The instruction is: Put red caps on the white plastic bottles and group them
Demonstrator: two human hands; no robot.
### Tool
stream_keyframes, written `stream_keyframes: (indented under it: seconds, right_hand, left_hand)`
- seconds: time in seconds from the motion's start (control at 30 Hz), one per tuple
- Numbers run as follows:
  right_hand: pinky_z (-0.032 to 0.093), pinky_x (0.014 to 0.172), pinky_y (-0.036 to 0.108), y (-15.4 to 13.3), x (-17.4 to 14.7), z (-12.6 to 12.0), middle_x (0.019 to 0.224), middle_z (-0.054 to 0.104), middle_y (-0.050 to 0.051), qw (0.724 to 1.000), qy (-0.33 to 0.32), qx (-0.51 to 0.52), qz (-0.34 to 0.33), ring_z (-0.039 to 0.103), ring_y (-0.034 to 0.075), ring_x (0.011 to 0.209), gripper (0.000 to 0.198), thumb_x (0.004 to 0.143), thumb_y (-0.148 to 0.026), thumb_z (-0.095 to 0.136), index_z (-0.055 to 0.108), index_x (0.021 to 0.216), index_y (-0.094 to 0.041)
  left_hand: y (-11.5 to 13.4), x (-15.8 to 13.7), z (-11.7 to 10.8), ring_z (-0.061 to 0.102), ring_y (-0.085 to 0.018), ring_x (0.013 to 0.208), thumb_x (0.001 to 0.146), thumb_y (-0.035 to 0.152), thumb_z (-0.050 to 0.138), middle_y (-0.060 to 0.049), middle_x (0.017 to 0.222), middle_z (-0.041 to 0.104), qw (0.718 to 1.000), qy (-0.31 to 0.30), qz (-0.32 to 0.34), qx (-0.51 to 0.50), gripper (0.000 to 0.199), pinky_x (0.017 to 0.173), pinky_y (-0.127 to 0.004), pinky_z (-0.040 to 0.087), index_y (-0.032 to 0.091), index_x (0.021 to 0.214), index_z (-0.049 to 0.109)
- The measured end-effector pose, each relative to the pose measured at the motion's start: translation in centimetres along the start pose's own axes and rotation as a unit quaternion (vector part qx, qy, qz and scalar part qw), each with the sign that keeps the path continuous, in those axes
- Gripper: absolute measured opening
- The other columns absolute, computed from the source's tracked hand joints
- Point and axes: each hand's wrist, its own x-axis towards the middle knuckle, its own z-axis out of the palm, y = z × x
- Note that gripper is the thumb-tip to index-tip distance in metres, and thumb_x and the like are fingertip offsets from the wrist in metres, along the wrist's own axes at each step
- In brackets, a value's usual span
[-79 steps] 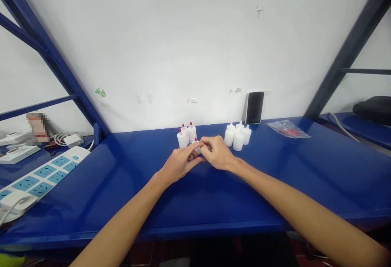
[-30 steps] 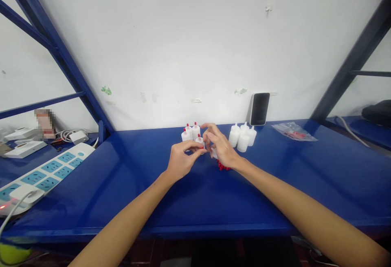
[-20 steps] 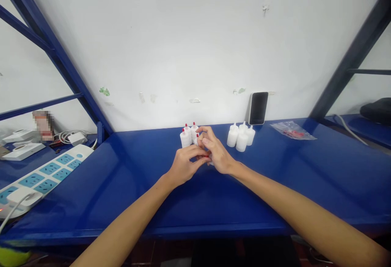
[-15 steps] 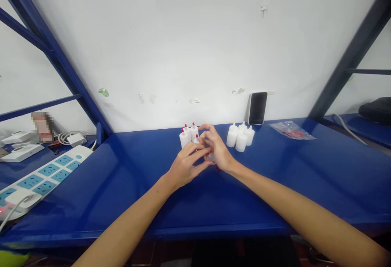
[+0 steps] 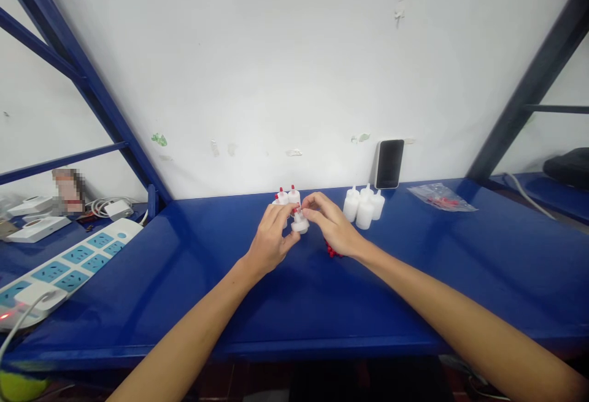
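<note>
My left hand (image 5: 272, 237) is closed around a small white squeeze bottle (image 5: 300, 225), its fingers and thumb on the near left side. The bottle has a narrow nozzle, and red shows beside its top; whether that red belongs to it or to a bottle behind, I cannot tell. My right hand (image 5: 334, 225) pinches close to the nozzle, and what lies between its fingertips is hidden. Behind my left fingers stand several white bottles with red tips (image 5: 293, 196), partly covered. A pile of small red caps (image 5: 332, 251) lies under my right wrist.
Right of my hands stand several white bottles (image 5: 364, 213) without red tips. A clear plastic bag (image 5: 442, 197) with red pieces lies farther right. A dark-screened device (image 5: 389, 164) leans on the wall. A white power strip (image 5: 69, 267) lies at the left of the blue table (image 5: 285, 322).
My hands have drawn slightly apart, and the bottle between them now shows more clearly. More of the red cap pile is visible. The view has shifted slightly.
</note>
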Motion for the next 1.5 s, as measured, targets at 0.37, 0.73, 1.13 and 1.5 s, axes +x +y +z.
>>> stream_keyframes:
  seconds: [0.37,0.73,1.13,1.5]
  right_hand:
    - [0.034,0.058,0.026,-0.1,-0.2,-1.1,0.08,0.049,-0.002,0.994,-0.081,-0.068,-0.033,0.041,0.011,0.063,0.029,0.085,-0.047,0.062,0.062,0.086,-0.018]
    - [0.039,0.06,0.026,3.0,2.2,-1.5,0.065,0.053,-0.005,0.979,0.078,-0.188,0.005,0.05,0.013,0.059,0.036,0.085,-0.042,0.061,0.061,0.112,-0.019]
    - [0.04,0.065,0.027,3.0,2.0,-0.2,0.075,0.066,-0.001,0.951,-0.003,-0.309,0.016,0.059,0.015,0.067,0.031,0.09,-0.042,0.055,0.063,0.112,-0.022]
    - [0.044,0.062,0.028,1.2,1.4,-2.9,0.072,0.071,-0.001,0.942,0.121,-0.314,0.011,0.06,0.016,0.059,0.027,0.077,-0.044,0.066,0.073,0.094,-0.023]
  left_hand:
    - [0.0,0.0,-0.3,0.054,-0.024,0.105,0.096,0.02,0.047,-0.012,0.113,0.06,0.999,-0.045,0.016,0.0,0.041,0.091,-0.039,0.047,0.016,0.136,0.042]
    - [0.7,0.5,-1.0,0.049,-0.01,0.056,0.092,0.02,0.045,0.001,0.067,0.064,0.993,-0.114,-0.018,0.02,0.021,0.077,-0.033,0.04,0.016,0.089,0.065]
    - [1.6,-0.1,0.3,0.066,-0.02,0.093,0.097,0.032,0.041,-0.005,0.122,0.061,0.932,-0.353,-0.023,0.076,0.032,0.07,-0.03,0.054,0.023,0.122,0.059]
    - [0.3,-0.2,-0.1,0.067,-0.022,0.095,0.098,0.035,0.04,-0.008,0.127,0.059,0.926,-0.346,-0.084,0.126,0.035,0.079,-0.033,0.056,0.021,0.123,0.06]
